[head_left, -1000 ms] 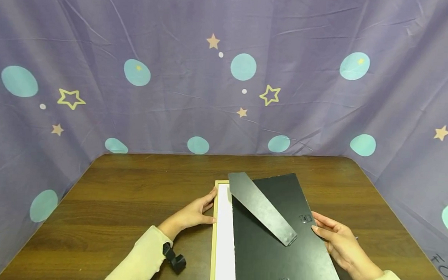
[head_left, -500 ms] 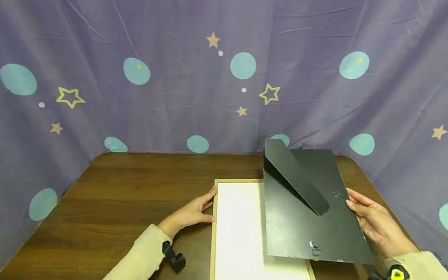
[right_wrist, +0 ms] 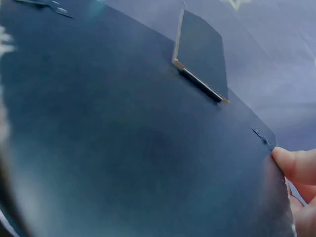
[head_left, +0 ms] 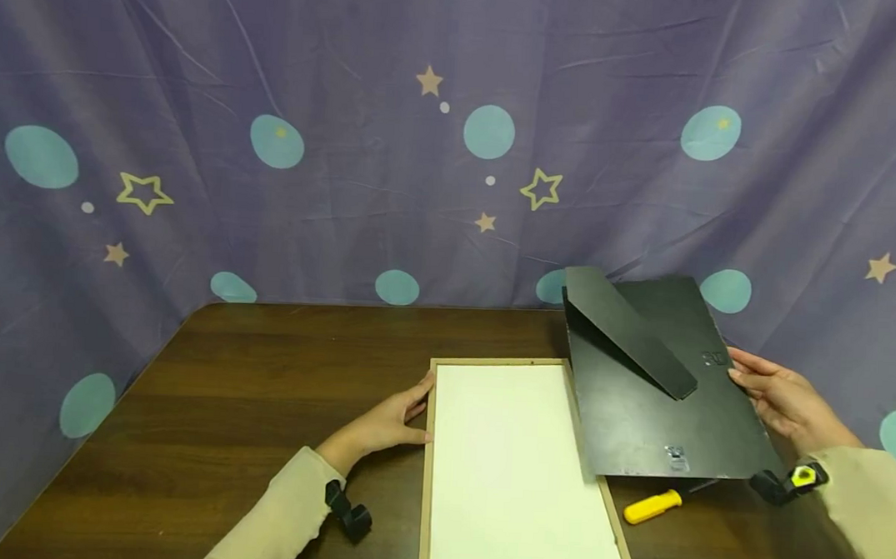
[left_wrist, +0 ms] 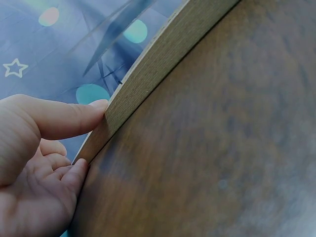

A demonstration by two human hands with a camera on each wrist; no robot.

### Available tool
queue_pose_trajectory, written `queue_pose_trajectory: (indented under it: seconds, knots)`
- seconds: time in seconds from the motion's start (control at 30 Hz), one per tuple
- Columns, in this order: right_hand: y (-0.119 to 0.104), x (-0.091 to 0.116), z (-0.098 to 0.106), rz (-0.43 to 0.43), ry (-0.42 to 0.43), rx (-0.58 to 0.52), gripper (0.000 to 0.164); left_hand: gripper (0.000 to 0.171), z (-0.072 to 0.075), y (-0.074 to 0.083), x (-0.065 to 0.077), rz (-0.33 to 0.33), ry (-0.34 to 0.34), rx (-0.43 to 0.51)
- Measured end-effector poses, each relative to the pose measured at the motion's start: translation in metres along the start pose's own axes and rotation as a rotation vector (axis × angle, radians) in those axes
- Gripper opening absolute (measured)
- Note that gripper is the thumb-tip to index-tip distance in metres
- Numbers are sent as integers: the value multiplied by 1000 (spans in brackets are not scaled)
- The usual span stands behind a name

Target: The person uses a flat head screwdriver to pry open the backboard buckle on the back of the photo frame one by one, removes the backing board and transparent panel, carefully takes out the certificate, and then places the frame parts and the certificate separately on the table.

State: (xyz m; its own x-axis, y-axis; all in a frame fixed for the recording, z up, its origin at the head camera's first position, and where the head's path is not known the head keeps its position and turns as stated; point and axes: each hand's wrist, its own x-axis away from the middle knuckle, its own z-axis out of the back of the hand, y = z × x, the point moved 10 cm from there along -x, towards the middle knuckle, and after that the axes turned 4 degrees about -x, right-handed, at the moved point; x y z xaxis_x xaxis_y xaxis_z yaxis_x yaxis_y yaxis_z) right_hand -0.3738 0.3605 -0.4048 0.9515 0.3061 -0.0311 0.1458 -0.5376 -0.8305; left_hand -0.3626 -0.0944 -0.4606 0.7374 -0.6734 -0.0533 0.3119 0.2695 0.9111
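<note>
A wooden picture frame (head_left: 428,495) lies on the table with a white sheet (head_left: 514,482) inside it. My left hand (head_left: 375,429) rests at its upper left side, thumb and fingertips against the outer edge; the left wrist view shows the thumb (left_wrist: 74,118) touching the wood. My right hand (head_left: 791,403) pinches the right edge of a black backing board (head_left: 652,422), raised and tilted over the frame's upper right side. A stand leg (head_left: 633,338) sticks out from the board, and small metal hangers show near two of its edges.
A screwdriver with a yellow handle (head_left: 652,507) lies right of the frame, its shaft partly behind the board. The brown table (head_left: 263,388) ends at a purple curtain (head_left: 349,142). A black strap (head_left: 348,513) hangs from the left cuff.
The backing board has been lifted off the frame and carried up and right by my right hand. The white sheet and screwdriver have come into sight. My left hand stays at the frame.
</note>
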Motion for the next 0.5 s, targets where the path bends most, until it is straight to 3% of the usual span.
queue_pose_trajectory:
  seconds: [0.2,0.4,0.5]
  knots:
    - [2,-9,21,-41,29,58,50,97,0,0,1,-12,2,-11]
    - [0,-12,41,-92,117,224,45,96,-1,-2,2,6,3,-8]
    - [-3,-14,47,-95,133,254,44,96,-1,-2,2,1,10,-4]
